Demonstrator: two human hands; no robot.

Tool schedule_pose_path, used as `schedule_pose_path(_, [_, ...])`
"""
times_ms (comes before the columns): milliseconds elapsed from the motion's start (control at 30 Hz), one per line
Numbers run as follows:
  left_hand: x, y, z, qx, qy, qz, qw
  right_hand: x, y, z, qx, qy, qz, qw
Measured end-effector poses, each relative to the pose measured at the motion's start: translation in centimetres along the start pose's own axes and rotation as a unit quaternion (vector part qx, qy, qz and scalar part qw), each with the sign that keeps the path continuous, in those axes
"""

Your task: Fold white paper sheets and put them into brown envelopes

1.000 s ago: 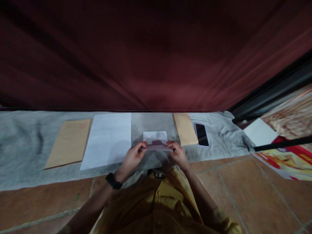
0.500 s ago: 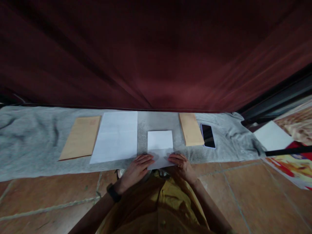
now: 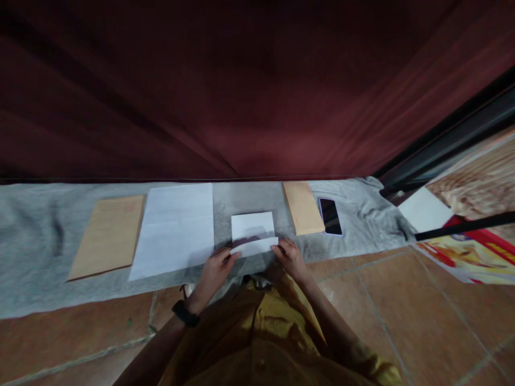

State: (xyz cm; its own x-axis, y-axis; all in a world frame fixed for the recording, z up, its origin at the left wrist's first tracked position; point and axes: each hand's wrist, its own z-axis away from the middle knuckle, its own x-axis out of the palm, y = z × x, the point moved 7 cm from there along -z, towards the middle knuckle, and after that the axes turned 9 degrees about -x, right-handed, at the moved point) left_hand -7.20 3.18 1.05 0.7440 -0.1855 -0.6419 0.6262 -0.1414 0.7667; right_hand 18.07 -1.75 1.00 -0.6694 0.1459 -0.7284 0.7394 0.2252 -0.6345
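Observation:
A white sheet of paper [image 3: 252, 224] lies in front of me, its near part lifted and bent up toward the far part. My left hand [image 3: 217, 268] pinches the left end of that raised edge between thumb and fingers. At the right end, my right hand [image 3: 292, 258] grips the same edge, fingers closed. The raised flap casts a shadow on the far half of the sheet. A larger white paper [image 3: 175, 228] lies flat to the left of my left hand. Beyond my right hand rests a narrow brown envelope [image 3: 303, 209].
A grey cloth [image 3: 32, 257] covers the long surface. A wide brown envelope [image 3: 108, 236] lies at the left, a phone [image 3: 330, 216] at the right. Behind hangs a dark red curtain [image 3: 249, 107]. A black bar [image 3: 462, 226] and printed packaging [image 3: 475, 257] stand at the far right.
The near edge of the sheet has come up from flat and is now bent away from me, held at both ends. The whole view has shifted slightly.

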Motion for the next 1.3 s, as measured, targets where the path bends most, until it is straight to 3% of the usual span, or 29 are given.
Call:
schedule_pose_path(133, [0.2, -0.4, -1.5, -0.084, 0.021, 0.0, 0.996, 0.7, 0.3, -1.2, 0.051, 0.028, 0.043, 0.997])
schedule_pose_path(333, [0.5, -0.3, -4.0, -0.13, 0.037, -0.017, 0.991, 1.2, 0.2, -2.6, 0.13, 0.009, 0.129, 0.983])
schedule_pose_path(633, [0.8, 0.0, -4.7, -0.134, 0.092, -0.109, 0.981, 1.2, 0.3, -3.6, 0.208, -0.081, 0.202, 0.954])
schedule_pose_path(767, [1.0, 0.4, -4.7, -0.143, 0.073, -0.135, 0.978, 1.2, 0.5, -3.9, 0.219, -0.104, 0.211, 0.947])
schedule_pose_path(867, [0.8, 1.2, -4.6, -0.106, 0.087, -0.146, 0.98, 1.1, 0.4, -4.1, 0.221, -0.112, 0.215, 0.945])
schedule_pose_path(1000, [0.5, 3.3, -4.1, 0.014, 0.123, -0.176, 0.977, 1.1, 0.4, -4.4, 0.223, -0.112, 0.22, 0.943])
schedule_pose_path(1167, [2.6, 5.8, -2.2, 0.143, 0.047, -0.2, 0.968, 1.2, 0.4, -4.5, 0.215, -0.114, 0.222, 0.944])
schedule_pose_path(1300, [4.4, 6.1, -1.0, 0.169, 0.001, -0.221, 0.961, 1.2, 0.5, -4.6, 0.213, -0.108, 0.231, 0.943])
